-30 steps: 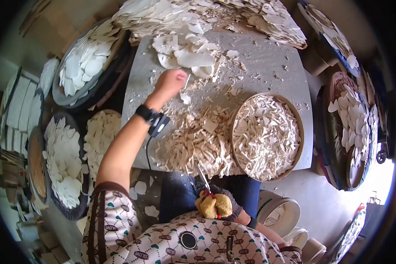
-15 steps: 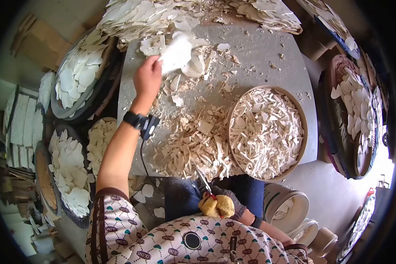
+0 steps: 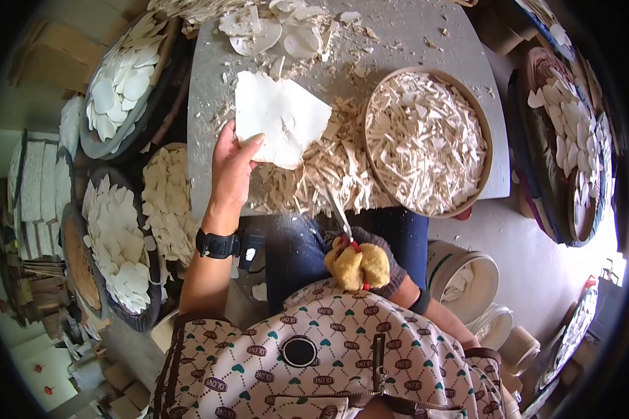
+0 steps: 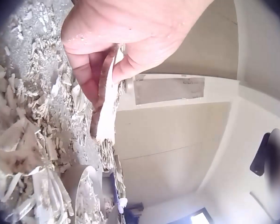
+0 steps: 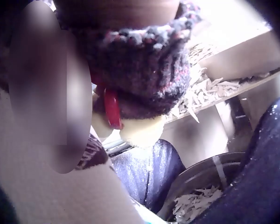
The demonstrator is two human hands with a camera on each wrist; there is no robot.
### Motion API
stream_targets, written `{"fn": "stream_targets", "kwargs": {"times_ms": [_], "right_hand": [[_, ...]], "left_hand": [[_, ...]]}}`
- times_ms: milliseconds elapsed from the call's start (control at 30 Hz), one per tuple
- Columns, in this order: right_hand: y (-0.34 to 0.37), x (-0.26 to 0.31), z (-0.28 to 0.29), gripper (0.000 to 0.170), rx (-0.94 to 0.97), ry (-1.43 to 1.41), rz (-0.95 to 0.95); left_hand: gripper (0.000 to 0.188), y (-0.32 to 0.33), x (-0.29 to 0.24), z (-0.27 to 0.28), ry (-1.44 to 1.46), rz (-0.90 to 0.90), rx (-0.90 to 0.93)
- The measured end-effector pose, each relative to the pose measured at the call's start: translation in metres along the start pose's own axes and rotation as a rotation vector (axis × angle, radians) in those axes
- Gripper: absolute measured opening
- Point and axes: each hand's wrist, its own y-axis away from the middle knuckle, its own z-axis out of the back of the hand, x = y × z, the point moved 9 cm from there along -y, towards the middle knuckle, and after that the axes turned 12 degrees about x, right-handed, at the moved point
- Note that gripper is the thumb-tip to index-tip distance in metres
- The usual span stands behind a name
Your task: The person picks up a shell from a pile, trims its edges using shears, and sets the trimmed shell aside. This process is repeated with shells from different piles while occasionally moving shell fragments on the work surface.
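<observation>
Pinches the piece [image 3: 281,117] by its near left edge with the left hand [image 3: 232,167], thumb on the upper face, fingers underneath. From this grip, reaches ahead and to the right, broad face towards the head view; nearly edge-on in the left wrist view. Looks almost as wide as long, so no sure long axis; perhaps runs slantwise, from far left corner to near right corner. Hangs in the air above the surface [image 3: 461,52], just beyond its near edge, left of the tray [image 3: 488,150] and partly over the scraps [image 3: 335,174].

Grips the scissors [image 3: 340,215] low over the lap with the gloved right hand [image 3: 390,264], behind yellow padding [image 3: 360,265]. Points the blades forward and slightly left, tips near the scraps. Lies ahead and left of those tips, the piece, apart from them; nearest corner, the near right one. Cannot tell whether blades stand parted.
</observation>
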Motion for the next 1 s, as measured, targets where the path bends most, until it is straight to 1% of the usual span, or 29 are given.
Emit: {"fn": "stream_targets", "kwargs": {"times_ms": [33, 100, 133, 200, 233, 300, 367, 400, 467, 533, 600, 633, 700, 733, 767, 867, 900, 1000], "right_hand": [[0.000, -0.006, 0.007, 0.018, -0.048, -0.181, 0.000], [0.005, 0.006, -0.035, 0.015, 0.150, -0.177, -0.017], [0.009, 0.012, -0.057, 0.016, 0.249, -0.172, -0.024], [0.011, 0.021, -0.047, 0.015, 0.280, -0.045, 0.096], [0.009, 0.022, -0.033, 0.018, 0.363, -0.011, 0.149], [0.010, 0.025, -0.026, 0.022, 0.414, 0.041, 0.194], [0.010, 0.026, -0.021, 0.029, 0.488, 0.058, 0.219], [0.007, 0.025, -0.012, 0.029, 0.464, 0.068, 0.217], [0.002, 0.024, 0.001, 0.029, 0.417, 0.087, 0.208], [0.000, 0.023, 0.009, 0.030, 0.406, 0.104, 0.202], [0.000, 0.023, 0.009, 0.030, 0.398, 0.144, 0.211], [0.000, 0.021, 0.006, 0.029, 0.429, 0.068, 0.195], [0.003, 0.018, -0.016, 0.028, 0.489, -0.086, 0.163], [0.004, 0.016, -0.024, 0.027, 0.512, -0.106, 0.146], [0.005, 0.015, -0.031, 0.026, 0.535, -0.126, 0.130], [0.006, 0.013, -0.052, 0.027, 0.591, -0.117, 0.111], [0.006, 0.013, -0.056, 0.028, 0.608, -0.103, 0.110], [0.004, 0.013, -0.045, 0.021, 0.530, -0.142, 0.129]], "left_hand": [[0.042, 0.005, -0.001, -0.003, -0.016, 0.003, 0.010], [0.042, 0.012, -0.002, -0.009, -0.047, 0.002, 0.037], [0.041, 0.016, -0.002, -0.011, -0.062, 0.002, 0.052], [0.039, 0.022, -0.002, -0.014, -0.075, 0.018, 0.089], [0.037, 0.025, -0.002, -0.016, -0.073, 0.036, 0.112], [0.032, 0.031, -0.003, -0.019, -0.019, 0.083, 0.121], [0.026, 0.034, -0.007, -0.024, -0.016, 0.015, 0.179], [0.023, 0.035, -0.009, -0.026, -0.016, -0.018, 0.206], [0.017, 0.039, -0.026, -0.026, -0.280, -0.190, 0.209], [0.016, 0.044, -0.028, -0.019, -0.421, -0.237, 0.188], [0.018, 0.049, -0.017, -0.005, -0.436, -0.155, 0.146], [0.022, 0.051, -0.006, 0.004, -0.221, -0.082, 0.081], [0.023, 0.053, -0.002, -0.002, 0.011, -0.026, 0.094], [0.023, 0.054, 0.001, -0.003, 0.128, 0.002, 0.098], [0.021, 0.053, 0.004, -0.003, 0.196, -0.017, 0.104], [0.025, 0.055, 0.008, 0.000, 0.100, -0.110, -0.103], [0.042, 0.056, 0.010, 0.002, 0.065, -0.114, -0.137], [0.055, 0.059, 0.010, -0.003, 0.008, -0.106, -0.142]]}}
